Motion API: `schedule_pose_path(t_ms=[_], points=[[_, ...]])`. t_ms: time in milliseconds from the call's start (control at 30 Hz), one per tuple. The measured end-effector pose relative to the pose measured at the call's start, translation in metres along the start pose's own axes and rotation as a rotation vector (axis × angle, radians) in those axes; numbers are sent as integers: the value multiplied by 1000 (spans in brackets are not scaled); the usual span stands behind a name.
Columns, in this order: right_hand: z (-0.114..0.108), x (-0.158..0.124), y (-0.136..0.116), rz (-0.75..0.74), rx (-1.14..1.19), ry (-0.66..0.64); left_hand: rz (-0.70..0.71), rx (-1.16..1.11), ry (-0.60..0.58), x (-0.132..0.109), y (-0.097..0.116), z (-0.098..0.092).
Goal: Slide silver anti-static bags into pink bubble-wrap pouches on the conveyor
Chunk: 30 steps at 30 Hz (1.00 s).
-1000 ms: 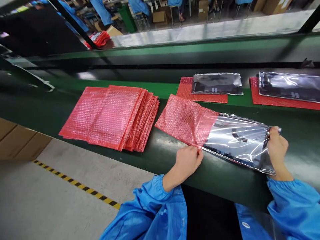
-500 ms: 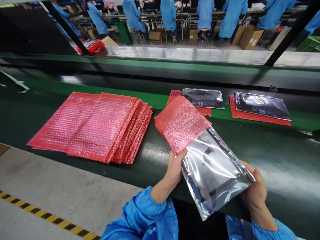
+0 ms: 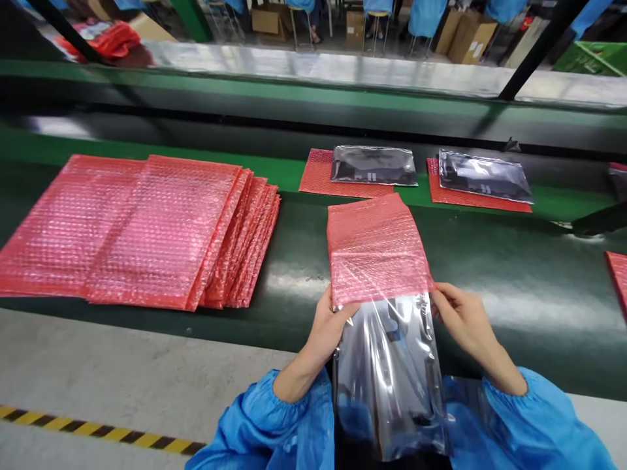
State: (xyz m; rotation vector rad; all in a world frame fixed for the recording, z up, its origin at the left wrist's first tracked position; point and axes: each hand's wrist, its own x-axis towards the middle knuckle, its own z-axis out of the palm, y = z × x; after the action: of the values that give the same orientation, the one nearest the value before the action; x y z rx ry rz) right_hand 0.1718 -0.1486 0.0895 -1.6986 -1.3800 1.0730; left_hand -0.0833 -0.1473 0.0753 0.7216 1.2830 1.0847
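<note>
A shiny, see-through grey plastic bag (image 3: 386,372) with something dark inside sits partly in a red bubble-wrap pouch (image 3: 377,241). Its upper part is covered by the pouch, while the lower part hangs out toward me over the belt's near edge. My left hand (image 3: 330,326) grips the left side where the pouch's mouth meets the bag, thumb on top. At the right corner of the mouth, my right hand (image 3: 458,316) pinches the pouch's edge between thumb and fingers. Left of my hands lies a fanned stack of red bubble-wrap pouches (image 3: 166,235).
Farther back on the green belt (image 3: 304,261), a dark bagged item (image 3: 375,166) and another bagged item (image 3: 484,176) each rest on a red pouch. A metal ledge (image 3: 323,68) with posts runs behind. People in blue coats sit beyond, near cardboard boxes (image 3: 470,39).
My right hand has moved from the bag's lower right corner up to the pouch's mouth. The bag and pouch have turned upright toward me, with more of the bag inside the pouch.
</note>
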Motion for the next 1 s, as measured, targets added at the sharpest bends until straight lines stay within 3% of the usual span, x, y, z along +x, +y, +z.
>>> schedule_pose_path(t_ms=[133,267,400,567,667,767,833,900,933,1000], points=[[9,-30,4,45,-13,-175,22,-31,46,-6,-2,-8],[23,-57,7,144,93,-299,60,151,46,-14,1,-23],[31,-69,14,260,151,-337,113,593,-80,-24,9,-43],[25,-87,29,371,157,-574,134,1174,-238,-37,18,-61],[16,-107,37,374,93,-736,152,1330,-424,-51,24,-71],[8,-121,41,372,12,-850,157,1339,-605,-66,32,-79],[3,-115,34,371,-15,-894,155,1277,-649,-67,42,-82],[-6,-90,12,324,-11,-887,161,1184,-657,-57,60,-81],[-12,-72,-5,273,-6,-844,166,1131,-652,-49,74,-78],[-29,-32,-49,87,-36,-636,167,1000,-656,-31,110,-70]])
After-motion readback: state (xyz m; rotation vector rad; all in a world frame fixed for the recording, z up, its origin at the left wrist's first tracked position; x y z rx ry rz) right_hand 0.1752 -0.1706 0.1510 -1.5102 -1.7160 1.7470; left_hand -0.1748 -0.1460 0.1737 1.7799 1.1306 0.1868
